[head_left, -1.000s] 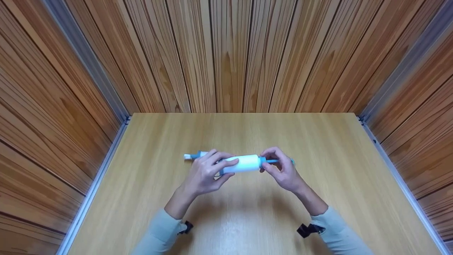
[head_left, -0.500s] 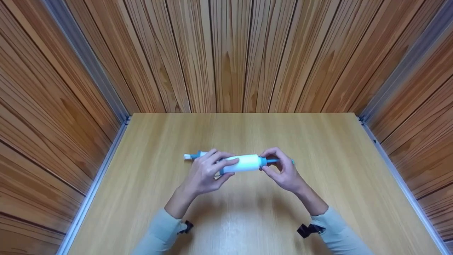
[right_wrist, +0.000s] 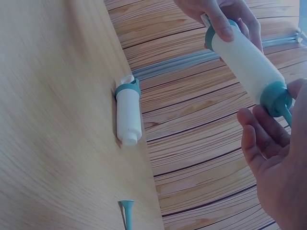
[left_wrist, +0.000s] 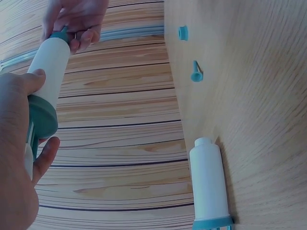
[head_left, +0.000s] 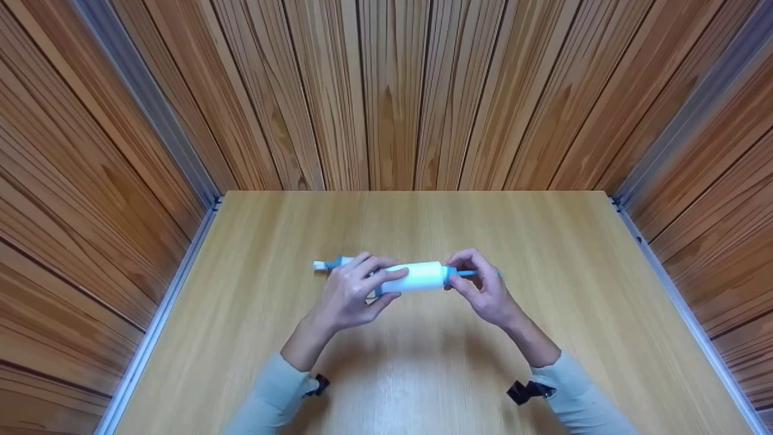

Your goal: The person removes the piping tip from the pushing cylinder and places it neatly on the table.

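Note:
My left hand (head_left: 353, 293) holds a white icing syringe (head_left: 420, 277) by its teal-collared end, level above the table. In the left wrist view, the thumb lies along the white barrel (left_wrist: 50, 64). At the other end, the thumb and fingers of my right hand (head_left: 488, 297) pinch the wide base of a teal nozzle (head_left: 450, 276). Its thin spout (right_wrist: 285, 115) points toward the right palm. A second white syringe (left_wrist: 209, 179) lies on its side, mostly hidden behind the left hand in the head view.
A loose teal nozzle with a flared base (left_wrist: 197, 75) and a short teal piece (left_wrist: 183, 33) are on the wooden table (head_left: 386, 386). Plank walls (head_left: 392, 96) with metal rails enclose the back and sides. Black camera mounts (head_left: 524, 393) stick out from the sleeves.
My right thumb slips lower beside the nozzle base, then comes back up against it. The left hand and the syringe stay almost still.

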A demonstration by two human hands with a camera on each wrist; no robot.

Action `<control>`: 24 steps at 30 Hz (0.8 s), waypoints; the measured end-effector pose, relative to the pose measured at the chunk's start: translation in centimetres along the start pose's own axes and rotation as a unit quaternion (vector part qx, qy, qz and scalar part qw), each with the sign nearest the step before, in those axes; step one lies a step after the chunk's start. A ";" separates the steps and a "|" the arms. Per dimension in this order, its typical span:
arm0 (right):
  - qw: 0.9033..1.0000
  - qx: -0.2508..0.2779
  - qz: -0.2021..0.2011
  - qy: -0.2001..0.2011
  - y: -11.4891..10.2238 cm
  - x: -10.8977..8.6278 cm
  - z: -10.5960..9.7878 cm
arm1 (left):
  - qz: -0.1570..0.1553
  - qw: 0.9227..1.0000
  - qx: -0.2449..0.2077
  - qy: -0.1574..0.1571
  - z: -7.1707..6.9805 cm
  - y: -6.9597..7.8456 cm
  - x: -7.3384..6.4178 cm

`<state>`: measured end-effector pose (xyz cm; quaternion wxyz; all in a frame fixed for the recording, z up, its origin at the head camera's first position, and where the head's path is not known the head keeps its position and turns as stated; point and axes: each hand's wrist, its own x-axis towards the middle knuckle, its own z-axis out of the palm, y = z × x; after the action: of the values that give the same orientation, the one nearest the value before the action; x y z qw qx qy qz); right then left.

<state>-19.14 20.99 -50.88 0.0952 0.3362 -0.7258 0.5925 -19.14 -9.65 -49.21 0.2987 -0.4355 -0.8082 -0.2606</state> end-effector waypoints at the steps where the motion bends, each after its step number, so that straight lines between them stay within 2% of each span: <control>1: 1.000 0.002 -0.005 -0.001 0.0 0.0 0.0 | 0.000 1.000 0.000 0.000 0.0 0.0 0.0; 9: 1.000 0.002 -0.029 0.011 0.3 -0.1 -0.1 | -0.002 1.000 -0.003 0.007 0.0 0.0 0.1; 19: 0.998 0.004 -0.062 0.018 0.7 -0.1 -0.5 | -0.027 0.999 -0.038 0.004 -0.2 -0.4 -0.2; 24: 0.997 0.008 -0.070 0.023 0.7 -0.1 -0.7 | -0.030 0.998 -0.048 0.007 -0.5 -0.7 -0.4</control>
<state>-19.65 21.71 -51.36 0.1508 0.3733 -0.6934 0.5976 -19.45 -10.55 -49.26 0.2750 -0.4229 -0.8057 -0.3104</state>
